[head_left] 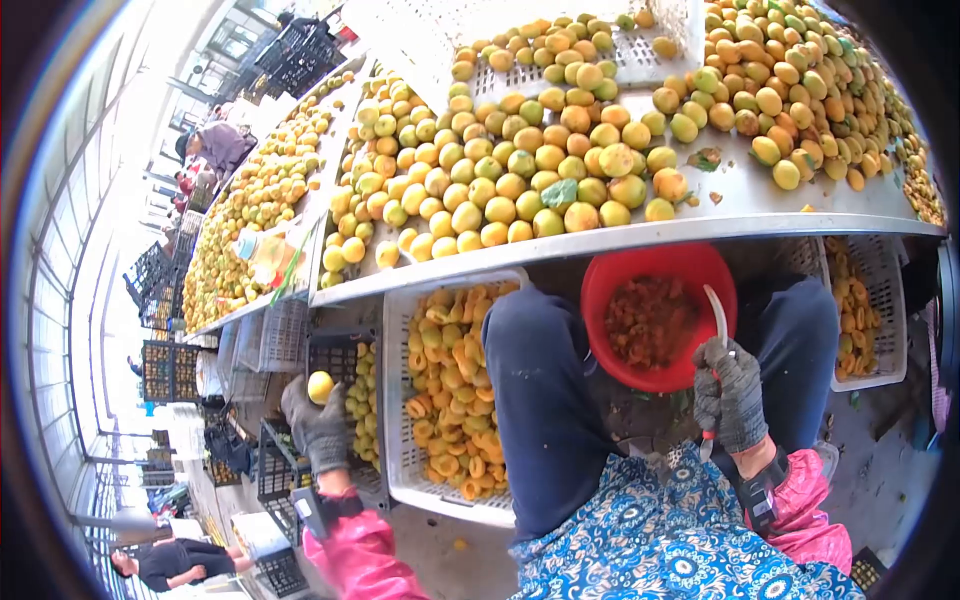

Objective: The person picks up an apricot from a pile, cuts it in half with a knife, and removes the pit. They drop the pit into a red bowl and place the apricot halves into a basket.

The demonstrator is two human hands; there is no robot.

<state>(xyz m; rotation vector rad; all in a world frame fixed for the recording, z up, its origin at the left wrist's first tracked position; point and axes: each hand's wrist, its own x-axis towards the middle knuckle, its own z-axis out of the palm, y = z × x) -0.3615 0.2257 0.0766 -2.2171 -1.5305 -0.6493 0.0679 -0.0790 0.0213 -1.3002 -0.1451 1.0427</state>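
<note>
Out to the left, my gloved left hand [318, 432] grips a single yellow apricot [320, 387] between thumb and fingers, above a dark crate of greenish apricots [364, 400]. Over my right thigh, my gloved right hand [732, 395] is closed around a knife [718, 312] with a pale curved blade pointing up; a bit of red shows at its handle. The blade tip overlaps the rim of a red basin [655, 378] between my knees. Dark reddish-brown pits or pulp [650, 320] lie inside the basin.
A metal-edged table [600, 236] in front carries heaped apricots [500, 190] and a white crate [640, 60]. White crates of halved apricots stand left [455, 390] and right [853, 310] of my legs. A bottle [268, 250] stands on the neighbouring table. Other people are at far left.
</note>
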